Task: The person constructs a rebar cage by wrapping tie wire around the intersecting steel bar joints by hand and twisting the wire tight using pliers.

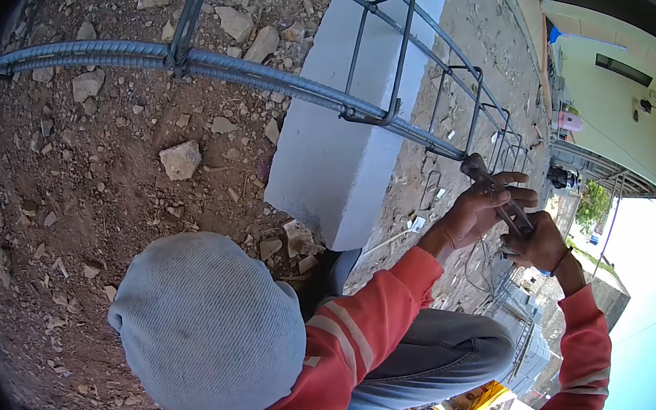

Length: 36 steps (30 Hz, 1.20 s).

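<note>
A pair of metal pincers (477, 168) meets the end of the ribbed steel bar that runs across the view. My left hand (468, 212) has its fingers around the handles just behind the jaws, with some fingertips stretched past them. Farther down the handles, my right hand (538, 241) is closed on their ends. The bar belongs to a rebar cage (246, 70) with square stirrups (402, 58). Whatever lies between the pincer jaws is too small to make out.
A pale concrete block (335, 148) stands under the cage. Stones (180, 161) and rubble cover the soil. Grey ribbed cloth (210, 330) bulges in front of my left arm, and a jeans-clad knee (482, 347) is between the arms. A yellow crate (480, 400) lies beyond.
</note>
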Tool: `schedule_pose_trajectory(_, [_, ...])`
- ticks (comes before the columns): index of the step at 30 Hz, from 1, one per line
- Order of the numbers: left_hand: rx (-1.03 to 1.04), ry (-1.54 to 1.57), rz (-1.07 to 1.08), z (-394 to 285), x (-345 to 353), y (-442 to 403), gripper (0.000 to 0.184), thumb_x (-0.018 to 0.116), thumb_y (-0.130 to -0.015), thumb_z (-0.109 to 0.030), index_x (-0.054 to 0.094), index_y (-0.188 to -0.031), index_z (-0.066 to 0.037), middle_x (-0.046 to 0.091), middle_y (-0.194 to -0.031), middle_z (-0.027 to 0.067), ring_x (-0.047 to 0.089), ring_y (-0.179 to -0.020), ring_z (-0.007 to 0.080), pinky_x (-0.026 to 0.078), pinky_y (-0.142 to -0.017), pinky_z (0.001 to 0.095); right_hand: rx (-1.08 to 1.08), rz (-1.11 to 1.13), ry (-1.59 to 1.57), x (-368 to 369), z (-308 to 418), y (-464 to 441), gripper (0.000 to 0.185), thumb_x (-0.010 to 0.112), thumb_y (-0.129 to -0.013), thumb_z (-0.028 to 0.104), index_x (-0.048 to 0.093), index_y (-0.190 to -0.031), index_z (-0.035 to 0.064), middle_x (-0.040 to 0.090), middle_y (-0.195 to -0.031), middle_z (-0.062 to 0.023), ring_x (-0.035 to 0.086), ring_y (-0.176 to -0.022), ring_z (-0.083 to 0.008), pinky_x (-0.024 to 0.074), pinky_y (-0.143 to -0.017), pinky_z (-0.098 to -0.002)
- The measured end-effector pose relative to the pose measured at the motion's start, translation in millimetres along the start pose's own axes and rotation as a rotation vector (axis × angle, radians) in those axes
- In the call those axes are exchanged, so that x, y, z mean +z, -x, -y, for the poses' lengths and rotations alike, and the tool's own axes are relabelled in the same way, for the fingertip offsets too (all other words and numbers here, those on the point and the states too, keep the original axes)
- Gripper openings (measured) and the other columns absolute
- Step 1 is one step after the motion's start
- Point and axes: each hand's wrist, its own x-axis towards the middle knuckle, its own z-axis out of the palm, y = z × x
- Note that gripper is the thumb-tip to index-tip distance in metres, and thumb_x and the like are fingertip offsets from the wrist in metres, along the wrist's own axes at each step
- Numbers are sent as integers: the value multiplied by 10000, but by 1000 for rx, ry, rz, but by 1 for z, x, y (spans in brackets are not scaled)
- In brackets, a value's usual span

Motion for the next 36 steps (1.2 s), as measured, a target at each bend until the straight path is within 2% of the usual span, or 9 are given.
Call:
schedule_pose_trajectory(4, [164, 165, -79, 12, 23, -15, 402, 637, -959, -289, 585, -1271, -42, 701, -1075, 108, 654, -1061, 274, 475, -976, 441, 218, 394, -412, -11, -4, 1, 272, 810, -801, 125, 591, -845, -31, 628, -662, -76, 610, -540, -151, 504, -458, -306])
schedule_pose_trajectory(8, [239, 157, -324, 13, 38, -22, 377, 600, -993, -393, 601, -1076, -26, 363, -587, -48, 403, -566, 98, 436, -684, 333, 238, 355, -423, -6, -5, 3, 444, 828, -766, 116, 511, -1053, -2, 649, -717, -106, 633, -564, -185, 517, -507, -337])
schedule_pose_trajectory(10, [265, 121, -388, 14, 39, -24, 364, 590, -1000, -394, 586, -1019, -31, 345, -582, -55, 368, -546, 82, 416, -647, 313, -251, -198, 59, 12, -4, 14, 489, 834, -720, 116, 491, -1054, 17, 666, -785, -126, 680, -663, -244, 531, -604, -400])
schedule_pose_trajectory(11, [297, 100, -480, 18, 43, -31, 354, 588, -1003, -393, 575, -992, -40, 320, -582, -57, 337, -528, 80, 394, -609, 303, 80, -324, 141, 21, 16, 27, 537, 788, -712, 102, 509, -1164, 17, 655, -831, -136, 672, -735, -308, 516, -711, -438])
schedule_pose_trajectory(16, [374, 167, -674, 19, 62, -48, 327, 581, -1014, -364, 586, -969, -40, 312, -591, -52, 323, -514, 83, 372, -545, 302, -63, -977, 829, 55, 29, 37, 322, 659, -778, 158, 537, -1062, 68, 628, -1036, -151, 625, -970, -318, 493, -739, -425])
schedule_pose_trajectory(24, [280, 25, -848, 23, 35, -53, 292, 676, -951, -341, 648, -996, -54, 444, -615, -31, 426, -529, 100, 422, -559, 293, 8, -678, 577, 35, -7, 14, 148, 680, -851, 185, 620, -874, 52, 653, -754, -177, 655, -685, -417, 510, -602, -523])
schedule_pose_trajectory(31, [136, 200, -102, 3, 20, -31, 372, 677, -926, -341, 627, -1235, -138, 702, -1130, 60, 592, -1212, 259, 428, -1080, 424, -53, -290, 248, 17, -17, 16, 452, 819, -791, 368, 600, -723, -22, 620, -613, -171, 658, -608, -333, 500, -567, -468])
schedule_pose_trajectory(32, [126, 199, -105, 4, 22, -28, 372, 677, -926, -341, 627, -1235, -138, 702, -1130, 60, 592, -1212, 259, 428, -1080, 424, 387, 186, -124, -10, 28, 18, 386, 819, -813, 305, 579, -734, 12, 564, -586, -68, 585, -514, -179, 455, -462, -382])
schedule_pose_trajectory(36, [253, 421, -161, 10, 29, -26, 278, 611, -976, -390, 604, -887, -127, 539, -685, -22, 554, -700, 132, 462, -751, 333, 504, 528, -725, -24, 27, 20, 324, 824, -794, 213, 576, -696, 27, 538, -558, -42, 524, -428, -132, 400, -380, -301])
